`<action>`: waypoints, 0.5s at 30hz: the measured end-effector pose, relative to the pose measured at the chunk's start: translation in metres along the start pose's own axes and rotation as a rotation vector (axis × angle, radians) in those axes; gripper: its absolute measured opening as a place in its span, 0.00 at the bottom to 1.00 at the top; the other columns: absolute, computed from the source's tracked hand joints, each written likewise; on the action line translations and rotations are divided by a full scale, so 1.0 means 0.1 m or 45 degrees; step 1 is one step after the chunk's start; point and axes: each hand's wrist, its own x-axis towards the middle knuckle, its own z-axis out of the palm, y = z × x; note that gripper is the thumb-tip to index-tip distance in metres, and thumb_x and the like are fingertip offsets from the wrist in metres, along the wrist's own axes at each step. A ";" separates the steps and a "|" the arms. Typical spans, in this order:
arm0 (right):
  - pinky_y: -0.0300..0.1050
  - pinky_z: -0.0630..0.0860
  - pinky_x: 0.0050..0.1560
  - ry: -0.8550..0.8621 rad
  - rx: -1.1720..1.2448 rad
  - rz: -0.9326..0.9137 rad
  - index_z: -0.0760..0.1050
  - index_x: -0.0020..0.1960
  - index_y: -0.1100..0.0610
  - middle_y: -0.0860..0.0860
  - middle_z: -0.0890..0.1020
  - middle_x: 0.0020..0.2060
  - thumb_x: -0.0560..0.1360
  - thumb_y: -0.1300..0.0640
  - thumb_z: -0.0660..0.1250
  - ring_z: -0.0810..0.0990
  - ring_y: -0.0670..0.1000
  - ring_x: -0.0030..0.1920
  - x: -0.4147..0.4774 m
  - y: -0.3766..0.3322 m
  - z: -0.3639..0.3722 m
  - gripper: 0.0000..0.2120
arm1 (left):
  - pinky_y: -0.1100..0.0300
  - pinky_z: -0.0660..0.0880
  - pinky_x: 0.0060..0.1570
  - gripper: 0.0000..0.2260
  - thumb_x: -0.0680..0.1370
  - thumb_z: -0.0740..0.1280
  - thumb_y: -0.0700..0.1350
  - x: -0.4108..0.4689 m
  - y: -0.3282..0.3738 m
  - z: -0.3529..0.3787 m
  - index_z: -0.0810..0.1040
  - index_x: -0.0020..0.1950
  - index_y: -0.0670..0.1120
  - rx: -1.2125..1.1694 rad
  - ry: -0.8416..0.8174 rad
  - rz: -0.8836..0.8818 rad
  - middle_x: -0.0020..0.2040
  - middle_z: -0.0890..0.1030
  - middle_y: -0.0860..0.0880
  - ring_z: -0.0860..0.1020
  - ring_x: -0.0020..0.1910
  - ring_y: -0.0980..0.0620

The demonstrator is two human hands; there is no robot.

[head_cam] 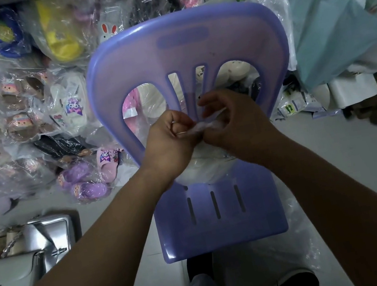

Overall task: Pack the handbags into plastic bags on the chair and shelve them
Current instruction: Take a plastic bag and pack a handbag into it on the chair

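My left hand (169, 141) and right hand (236, 121) pinch the clear plastic bag (202, 169) by its twisted neck, on the chair (222, 225) seat's back edge; its white contents are half hidden.

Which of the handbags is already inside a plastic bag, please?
The white handbag on the purple chair: the left hand and right hand pinch its plastic bag closed. The silver handbag and the pale handbag on the floor lie bare.

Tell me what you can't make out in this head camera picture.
Head view: contents of the plastic bag; the left hand and right hand, pinching its neck, cover them.
Head view: the white handbag, cut off by the left edge.
Head view: the shelf, out of frame.
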 end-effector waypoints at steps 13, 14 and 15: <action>0.46 0.72 0.39 0.395 -0.341 -0.212 0.79 0.40 0.57 0.49 0.80 0.33 0.71 0.52 0.77 0.77 0.49 0.36 -0.17 0.12 0.09 0.10 | 0.51 0.79 0.50 0.13 0.74 0.76 0.42 -0.07 -0.12 -0.04 0.80 0.56 0.47 0.178 -0.068 0.107 0.44 0.81 0.45 0.80 0.43 0.48; 0.43 0.71 0.38 0.381 -0.347 -0.204 0.80 0.40 0.55 0.47 0.80 0.33 0.71 0.49 0.77 0.77 0.47 0.35 -0.18 0.11 0.06 0.11 | 0.55 0.78 0.47 0.10 0.74 0.75 0.42 -0.06 -0.11 -0.02 0.80 0.54 0.48 0.260 -0.043 0.140 0.44 0.82 0.46 0.80 0.44 0.49; 0.40 0.70 0.37 0.359 -0.347 -0.195 0.81 0.40 0.54 0.45 0.79 0.32 0.72 0.47 0.76 0.76 0.45 0.35 -0.18 0.10 0.02 0.11 | 0.59 0.77 0.43 0.07 0.75 0.74 0.43 -0.04 -0.10 0.00 0.80 0.52 0.49 0.326 -0.001 0.167 0.43 0.81 0.48 0.80 0.42 0.52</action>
